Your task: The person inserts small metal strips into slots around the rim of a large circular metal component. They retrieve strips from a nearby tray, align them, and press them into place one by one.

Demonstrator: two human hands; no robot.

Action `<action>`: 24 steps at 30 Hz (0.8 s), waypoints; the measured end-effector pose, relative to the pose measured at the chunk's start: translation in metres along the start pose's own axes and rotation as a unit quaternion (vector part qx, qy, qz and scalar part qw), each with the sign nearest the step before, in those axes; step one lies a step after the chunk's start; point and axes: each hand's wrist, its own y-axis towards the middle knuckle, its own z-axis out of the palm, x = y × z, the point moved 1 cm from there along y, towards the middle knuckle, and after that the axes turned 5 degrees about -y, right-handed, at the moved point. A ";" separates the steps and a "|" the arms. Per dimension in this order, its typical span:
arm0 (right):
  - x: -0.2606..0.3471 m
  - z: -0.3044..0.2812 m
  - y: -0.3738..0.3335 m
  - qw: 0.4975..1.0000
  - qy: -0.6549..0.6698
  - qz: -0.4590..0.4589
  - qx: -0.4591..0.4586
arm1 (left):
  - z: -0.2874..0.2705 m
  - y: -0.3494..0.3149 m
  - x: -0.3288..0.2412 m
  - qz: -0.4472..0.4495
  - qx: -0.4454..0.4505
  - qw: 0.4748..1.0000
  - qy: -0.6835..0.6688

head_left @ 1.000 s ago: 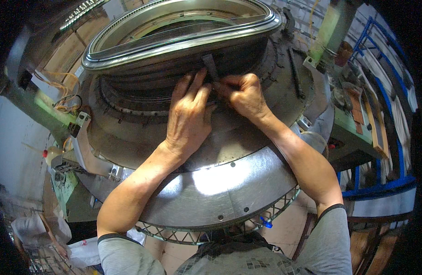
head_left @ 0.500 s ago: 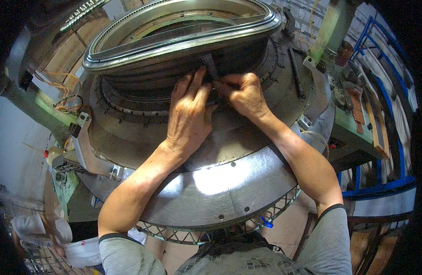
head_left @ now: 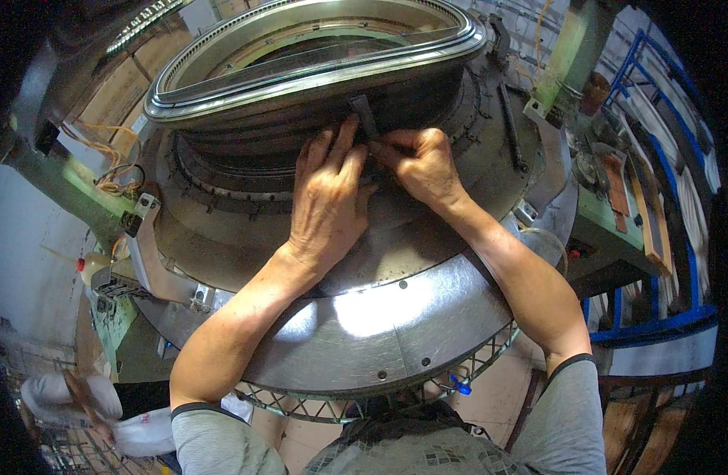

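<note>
In front of me stands a large round machine, probably a circular knitting machine, with a dark cylinder (head_left: 245, 136) under a shiny metal ring (head_left: 316, 73). A short, dark, flat strip (head_left: 364, 115) stands slightly tilted against the cylinder's front. My right hand (head_left: 427, 168) is closed in a pinch at the strip's lower end; its fingertips partly hide what lies between them. My left hand (head_left: 326, 190) lies just to the left, fingers stretched out and thumb apart. Its index fingertip reaches up beside the strip. The spot below the fingertips is shadowed.
A polished metal table ring (head_left: 364, 332) curves between me and the cylinder. A dark rod (head_left: 509, 127) lies at the right. Green machine posts (head_left: 570, 59) rise on both sides. A blue rack (head_left: 657, 324) stands at the far right, and a red-capped bottle (head_left: 91, 265) at the left.
Both hands keep almost the same place and grip, with only slight finger shifts. The strip stays against the cylinder.
</note>
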 end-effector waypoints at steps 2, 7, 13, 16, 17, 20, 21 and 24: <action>0.001 0.000 0.000 1.000 0.001 0.004 -0.002 | 0.000 0.000 0.000 -0.004 0.002 1.000 0.003; 0.001 0.000 -0.001 1.000 -0.002 0.000 -0.009 | -0.001 0.000 -0.001 0.007 0.003 1.000 0.005; -0.002 0.001 0.001 1.000 -0.010 -0.020 -0.021 | -0.001 0.000 -0.001 0.005 0.007 1.000 0.010; -0.002 0.000 0.001 1.000 -0.018 -0.003 -0.011 | 0.001 0.000 0.000 0.002 0.009 1.000 0.011; -0.002 0.000 0.000 1.000 -0.021 0.008 -0.005 | 0.001 0.000 0.000 -0.001 0.013 1.000 0.014; -0.002 0.000 0.000 1.000 -0.016 -0.009 -0.021 | 0.002 0.000 0.000 0.000 0.015 1.000 0.012; -0.001 0.000 0.001 1.000 -0.013 -0.012 -0.024 | 0.002 0.000 0.000 0.001 0.015 1.000 0.014; -0.002 0.001 0.001 1.000 -0.017 -0.001 -0.025 | 0.002 0.000 -0.001 0.003 0.017 1.000 0.019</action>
